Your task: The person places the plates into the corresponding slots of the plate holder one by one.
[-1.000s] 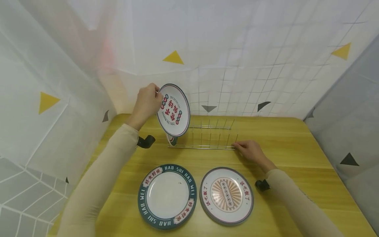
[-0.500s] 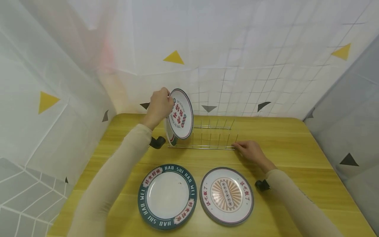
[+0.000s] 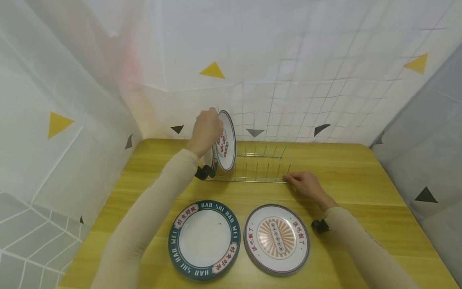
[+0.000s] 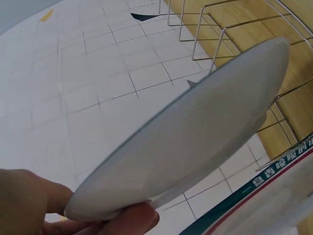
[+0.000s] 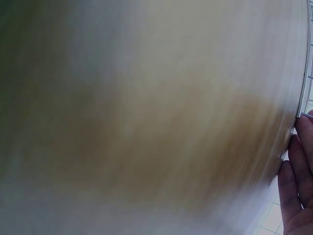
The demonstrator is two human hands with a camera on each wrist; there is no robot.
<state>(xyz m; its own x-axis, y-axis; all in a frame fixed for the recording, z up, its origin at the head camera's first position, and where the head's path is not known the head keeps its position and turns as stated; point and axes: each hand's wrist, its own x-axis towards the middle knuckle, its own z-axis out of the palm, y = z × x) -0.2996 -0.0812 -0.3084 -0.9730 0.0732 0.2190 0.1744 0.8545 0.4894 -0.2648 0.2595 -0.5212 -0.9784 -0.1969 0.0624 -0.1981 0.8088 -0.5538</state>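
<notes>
My left hand (image 3: 206, 130) pinches the rim of a white plate (image 3: 227, 141) with red lettering and a thin dark edge. The plate stands nearly upright over the left part of a wire dish rack (image 3: 258, 181); whether it touches the wires is hidden. Just left of it, a green-rimmed plate (image 4: 274, 196) stands in the rack's left end, partly covered by my hand and wrist. In the left wrist view my thumb and fingers grip the held plate's edge, its pale underside showing. My right hand (image 3: 306, 184) holds the rack's front right corner with its fingertips.
A large green-rimmed plate (image 3: 204, 241) lies flat on the wooden table (image 3: 364, 176), front left. To its right lies a stack of white plates (image 3: 277, 239) with a sunburst print. A white sheet wall (image 3: 317, 96) stands behind the rack.
My left hand has moved right and slightly down with the white plate, which has turned more edge-on beside the racked plate. The right hand has stayed at the rack's corner.
</notes>
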